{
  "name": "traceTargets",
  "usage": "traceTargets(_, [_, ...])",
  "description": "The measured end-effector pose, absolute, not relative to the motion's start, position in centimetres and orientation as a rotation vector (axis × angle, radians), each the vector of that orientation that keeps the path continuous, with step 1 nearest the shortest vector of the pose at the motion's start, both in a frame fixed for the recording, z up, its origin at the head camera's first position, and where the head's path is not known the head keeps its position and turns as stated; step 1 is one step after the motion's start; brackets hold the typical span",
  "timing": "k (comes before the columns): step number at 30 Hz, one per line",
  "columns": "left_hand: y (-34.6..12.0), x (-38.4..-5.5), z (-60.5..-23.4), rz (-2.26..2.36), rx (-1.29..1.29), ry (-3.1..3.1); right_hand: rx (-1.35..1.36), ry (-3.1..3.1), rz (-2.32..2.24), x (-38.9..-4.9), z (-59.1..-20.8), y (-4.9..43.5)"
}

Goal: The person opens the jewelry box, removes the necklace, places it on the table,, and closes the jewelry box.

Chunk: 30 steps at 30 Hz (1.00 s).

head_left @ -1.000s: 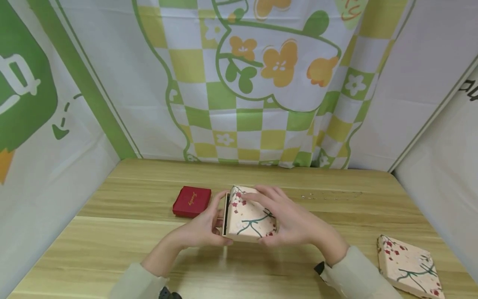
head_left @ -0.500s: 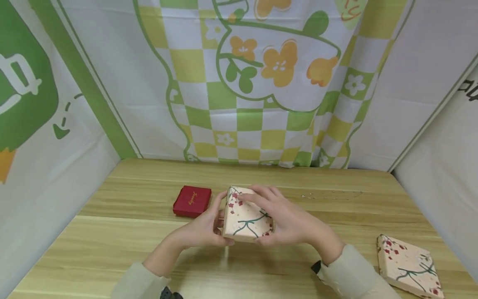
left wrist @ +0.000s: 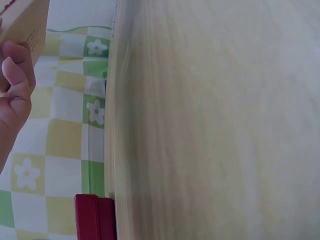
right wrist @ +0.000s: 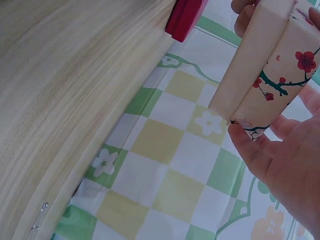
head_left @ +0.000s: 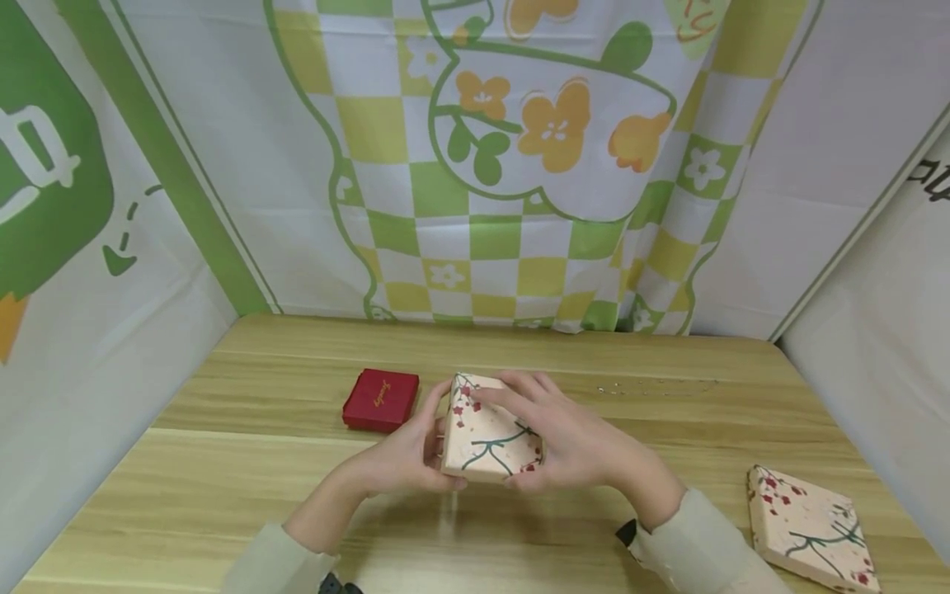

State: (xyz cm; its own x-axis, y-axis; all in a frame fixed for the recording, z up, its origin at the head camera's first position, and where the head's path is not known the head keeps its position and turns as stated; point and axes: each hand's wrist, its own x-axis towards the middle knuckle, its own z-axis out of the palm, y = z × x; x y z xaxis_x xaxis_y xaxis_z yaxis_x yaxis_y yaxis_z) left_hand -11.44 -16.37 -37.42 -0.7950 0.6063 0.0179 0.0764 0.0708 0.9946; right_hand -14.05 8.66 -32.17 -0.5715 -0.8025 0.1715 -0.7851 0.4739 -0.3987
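Both hands hold a small cream gift box [head_left: 482, 441] above the table, its lid printed with red blossoms and a green branch. My left hand [head_left: 401, 455] grips the box's left side, thumb at the near edge and fingers partly hidden behind it. From the right, my right hand [head_left: 571, 441] holds the lid, its fingers spread over the top and far edge. In the right wrist view the lid [right wrist: 282, 85] sits over a plain cream base [right wrist: 245, 70], a wide band of which shows. The left wrist view shows small print on the box's underside [left wrist: 31, 37].
A flat red jewelry box [head_left: 381, 400] with gold lettering lies left of the hands. A thin silver chain [head_left: 656, 388] is stretched out at the back right. Another blossom-patterned cream box or lid [head_left: 809, 528] lies at the front right. A checked cloth [head_left: 493, 272] hangs behind the wooden table [head_left: 245, 462].
The lid has slid left over the base in the hands, and the dark gap at the left side has disappeared from the head view. In the last half second the hands barely move.
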Motion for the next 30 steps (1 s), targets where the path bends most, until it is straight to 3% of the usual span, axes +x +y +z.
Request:
traceTargets(11, [-16.1, -11.8, -37.0, 1.857, 0.695, 1.932, -1.139, 2.339, -1.324, -14.7, -34.3, 11.5])
traceTargets(19, [-15.5, -12.0, -37.1, 1.864, 0.675, 1.9, -1.103, 1.974, -1.475, -15.0, -36.3, 11.9])
traceTargets(30, [-15.6, -11.8, -37.0, 1.865, 0.703, 1.824, -0.997, 1.921, -1.613, -14.9, -36.6, 11.9])
